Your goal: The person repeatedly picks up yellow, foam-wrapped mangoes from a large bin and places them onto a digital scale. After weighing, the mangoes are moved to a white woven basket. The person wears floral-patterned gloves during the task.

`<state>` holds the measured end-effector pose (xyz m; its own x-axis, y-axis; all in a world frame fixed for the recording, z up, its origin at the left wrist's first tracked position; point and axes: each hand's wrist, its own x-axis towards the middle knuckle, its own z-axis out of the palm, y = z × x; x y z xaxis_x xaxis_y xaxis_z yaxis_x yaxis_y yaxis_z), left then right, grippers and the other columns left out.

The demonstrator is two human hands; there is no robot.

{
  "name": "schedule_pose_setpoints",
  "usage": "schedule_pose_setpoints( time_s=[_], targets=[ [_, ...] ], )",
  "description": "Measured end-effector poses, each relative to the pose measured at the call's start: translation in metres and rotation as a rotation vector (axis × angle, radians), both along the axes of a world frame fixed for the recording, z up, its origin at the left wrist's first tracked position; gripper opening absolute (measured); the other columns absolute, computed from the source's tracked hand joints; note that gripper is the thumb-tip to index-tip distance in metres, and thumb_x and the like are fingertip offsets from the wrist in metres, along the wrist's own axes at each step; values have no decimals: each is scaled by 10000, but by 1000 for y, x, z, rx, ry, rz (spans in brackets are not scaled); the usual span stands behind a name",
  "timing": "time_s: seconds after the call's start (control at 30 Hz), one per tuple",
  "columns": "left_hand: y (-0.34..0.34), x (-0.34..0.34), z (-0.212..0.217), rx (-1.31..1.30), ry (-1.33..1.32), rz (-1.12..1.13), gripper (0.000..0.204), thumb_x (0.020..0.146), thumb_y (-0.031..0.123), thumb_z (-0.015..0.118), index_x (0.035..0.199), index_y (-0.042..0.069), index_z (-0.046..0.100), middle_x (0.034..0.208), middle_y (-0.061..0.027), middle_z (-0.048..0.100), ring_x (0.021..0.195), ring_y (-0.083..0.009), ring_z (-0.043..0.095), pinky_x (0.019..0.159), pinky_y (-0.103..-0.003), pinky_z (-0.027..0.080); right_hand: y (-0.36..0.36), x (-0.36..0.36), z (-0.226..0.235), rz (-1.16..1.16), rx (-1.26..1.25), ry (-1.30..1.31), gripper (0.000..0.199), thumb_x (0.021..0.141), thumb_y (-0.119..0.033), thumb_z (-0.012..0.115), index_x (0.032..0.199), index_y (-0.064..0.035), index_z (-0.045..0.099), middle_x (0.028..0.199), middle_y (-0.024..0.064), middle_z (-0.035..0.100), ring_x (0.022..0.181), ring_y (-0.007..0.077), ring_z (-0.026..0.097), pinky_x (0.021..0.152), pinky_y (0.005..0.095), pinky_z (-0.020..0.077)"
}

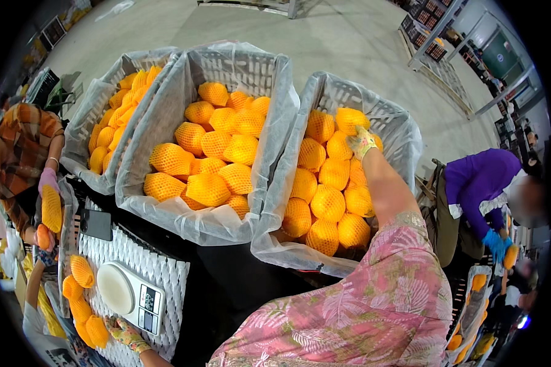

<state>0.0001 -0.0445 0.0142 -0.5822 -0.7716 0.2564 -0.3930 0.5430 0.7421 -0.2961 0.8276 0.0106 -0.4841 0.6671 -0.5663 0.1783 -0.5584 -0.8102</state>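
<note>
My right hand [362,143], in a patterned glove, reaches into the lined crate [414,153] on the right. Its fingers close against the near end of a fruit in an orange foam net [351,118] at the crate's far side. Rows of similar netted fruit [328,203] fill the crate below it. At the lower left, my left hand [127,335], gloved too, has its fingers extended. It lies between a white digital scale [155,306] and a few netted fruits [97,330]; nothing shows in its grasp. The scale's round plate carries no fruit.
Two more lined crates [284,73] of netted fruit stand left of the right one. A dark phone [96,224] lies on the white woven surface [174,275]. Co-workers handle fruit at left, a pink glove [48,181], and right, a blue glove [497,244]. Metal racks [431,58] stand behind.
</note>
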Motion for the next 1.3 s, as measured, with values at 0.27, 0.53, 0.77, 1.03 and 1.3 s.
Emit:
schedule_pose_setpoints(
  time_s=[0.27,0.53,0.77,1.03,1.3],
  targets=[
    [5,7,10,-52,-70,21,457,894,-14,483,1347,-35,426,1179,-166,578,1039,-255,569,929,-349,433,-12,12,46,502,1344,-486,769,728,-273,724,1407,-137,390,1392,170,429,1242,372,462,1036,398,381],
    [22,-3,18,-114,-75,12,456,897,4,484,1351,-6,439,1157,-165,581,1027,-254,566,931,-355,429,-35,-14,68,863,1659,-654,661,728,-134,730,1329,-128,456,1323,171,410,1118,391,534,929,426,470],
    [6,-16,-35,73,207,-156,429,886,41,512,1305,-28,454,1047,-91,590,934,-206,551,874,-350,460,87,-14,-58,447,1976,-259,673,801,-250,652,1391,-54,394,1367,155,456,1248,349,416,1091,421,294],
    [42,-6,24,-169,13,41,425,779,65,573,1203,38,567,1004,-145,612,913,-275,606,839,-367,483,27,-77,43,422,1529,-223,475,873,-110,627,1314,-8,481,1280,151,552,1151,262,539,966,352,429],
    [55,-6,45,-74,47,47,378,801,34,597,1178,47,591,1050,-138,629,946,-268,631,853,-357,500,-361,-85,154,1071,1035,884,369,884,-46,618,1244,-28,539,1139,91,605,1025,183,588,910,310,472]
  ],
)
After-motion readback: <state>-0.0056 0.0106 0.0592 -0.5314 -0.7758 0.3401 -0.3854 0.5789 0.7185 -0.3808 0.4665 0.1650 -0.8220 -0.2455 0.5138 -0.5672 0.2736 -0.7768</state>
